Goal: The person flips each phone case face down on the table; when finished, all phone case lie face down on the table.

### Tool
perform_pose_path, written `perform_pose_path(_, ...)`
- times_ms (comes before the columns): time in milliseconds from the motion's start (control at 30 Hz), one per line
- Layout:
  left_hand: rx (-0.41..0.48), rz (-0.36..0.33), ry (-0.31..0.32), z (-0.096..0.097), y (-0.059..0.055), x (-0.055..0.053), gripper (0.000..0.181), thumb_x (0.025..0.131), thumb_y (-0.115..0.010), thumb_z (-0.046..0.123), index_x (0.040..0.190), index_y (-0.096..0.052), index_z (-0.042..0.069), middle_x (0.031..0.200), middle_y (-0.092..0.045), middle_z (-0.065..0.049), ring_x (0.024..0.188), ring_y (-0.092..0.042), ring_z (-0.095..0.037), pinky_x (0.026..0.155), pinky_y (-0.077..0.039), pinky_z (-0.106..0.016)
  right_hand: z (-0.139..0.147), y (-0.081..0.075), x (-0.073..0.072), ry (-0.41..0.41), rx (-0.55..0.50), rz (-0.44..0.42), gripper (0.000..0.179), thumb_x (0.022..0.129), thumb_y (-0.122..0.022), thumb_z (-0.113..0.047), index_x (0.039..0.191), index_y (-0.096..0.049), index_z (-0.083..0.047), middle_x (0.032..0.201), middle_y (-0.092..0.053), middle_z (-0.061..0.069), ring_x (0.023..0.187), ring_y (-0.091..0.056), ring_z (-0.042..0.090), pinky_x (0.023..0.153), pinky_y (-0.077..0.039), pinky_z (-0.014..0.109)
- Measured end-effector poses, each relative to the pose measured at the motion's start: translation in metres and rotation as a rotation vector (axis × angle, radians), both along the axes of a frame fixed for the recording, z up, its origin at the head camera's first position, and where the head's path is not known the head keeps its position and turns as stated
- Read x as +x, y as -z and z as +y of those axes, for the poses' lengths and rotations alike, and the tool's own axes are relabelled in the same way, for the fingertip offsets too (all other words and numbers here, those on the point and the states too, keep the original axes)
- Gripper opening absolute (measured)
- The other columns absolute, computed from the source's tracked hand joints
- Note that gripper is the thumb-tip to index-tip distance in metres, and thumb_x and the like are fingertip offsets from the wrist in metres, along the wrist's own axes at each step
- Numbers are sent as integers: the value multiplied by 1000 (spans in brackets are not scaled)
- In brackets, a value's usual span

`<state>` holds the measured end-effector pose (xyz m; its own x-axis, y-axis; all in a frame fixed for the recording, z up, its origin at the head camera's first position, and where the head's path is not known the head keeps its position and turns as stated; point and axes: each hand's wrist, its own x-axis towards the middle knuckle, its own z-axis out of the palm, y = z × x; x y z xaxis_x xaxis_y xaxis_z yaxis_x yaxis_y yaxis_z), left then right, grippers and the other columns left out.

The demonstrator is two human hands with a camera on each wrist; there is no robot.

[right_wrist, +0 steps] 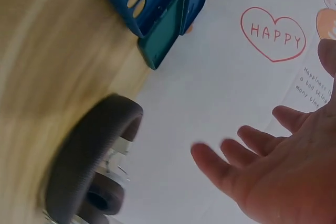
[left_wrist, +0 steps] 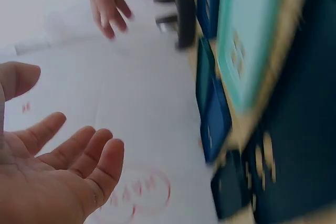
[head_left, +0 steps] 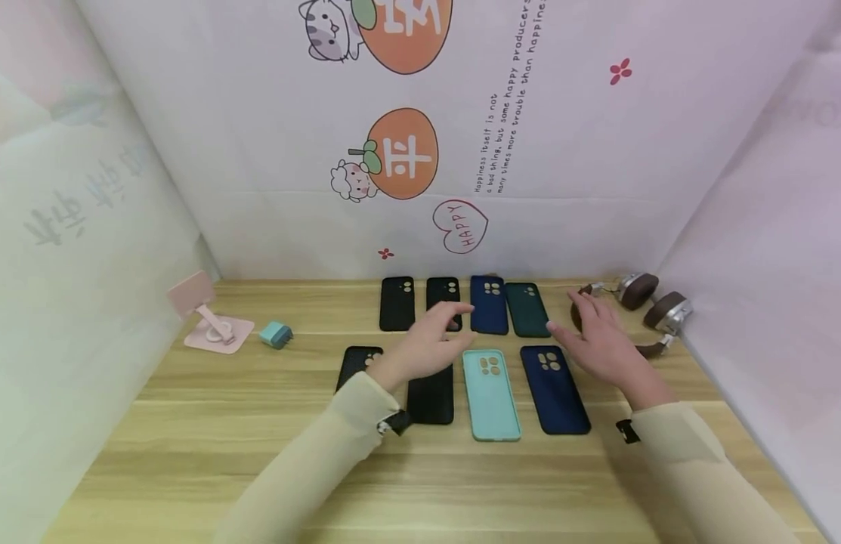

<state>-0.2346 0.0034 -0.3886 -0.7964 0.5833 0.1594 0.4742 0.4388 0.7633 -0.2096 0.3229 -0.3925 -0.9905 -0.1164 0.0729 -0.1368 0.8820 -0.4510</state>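
On the tabletop (head_left: 189,468), the far navy case (head_left: 490,313) was seen just right of the left hand (head_left: 427,344), long axis running near to far; the right hand (head_left: 604,340) was placed farther off, right of the green case (head_left: 527,310). Fingers were held apart on both, nothing grasped.

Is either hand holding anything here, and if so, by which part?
Nothing is held: the left hand and right hand are both empty above the table.
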Motion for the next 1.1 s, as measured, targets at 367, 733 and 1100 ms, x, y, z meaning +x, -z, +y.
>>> perform_pose_path(367, 4, -201, 14, 69, 16, 18, 41, 96, -60, 42, 130, -58, 18, 110, -63, 3, 91, -59, -7, 73, -51, -26, 2, 16, 1, -3, -196, -140, 90, 98, -35, -64, 155, -13, 2, 150, -24, 35, 132, -33, 53, 101, -32, 66)
perform_pose_path(733, -140, -361, -11, 121, 33, 34, 44, 95, -63, 38, 131, -59, 14, 72, -68, 0, 61, -68, -17, 66, -50, -25, 14, 30, 8, 78, -211, -287, 89, 97, -34, -67, 153, -21, 1, 144, -35, 36, 127, -41, 50, 96, -39, 63)
perform_pose_path(1100, -292, -346, -9, 144, 41, 49, 44, 93, -66, 44, 129, -61, 20, 70, -67, 4, 61, -65, -10, 70, -49, -25, 20, 43, 13, 110, -350, -400, 84, 98, -47, -58, 149, -23, 5, 130, -45, 30, 94, -58, 31, 76, -53, 38)
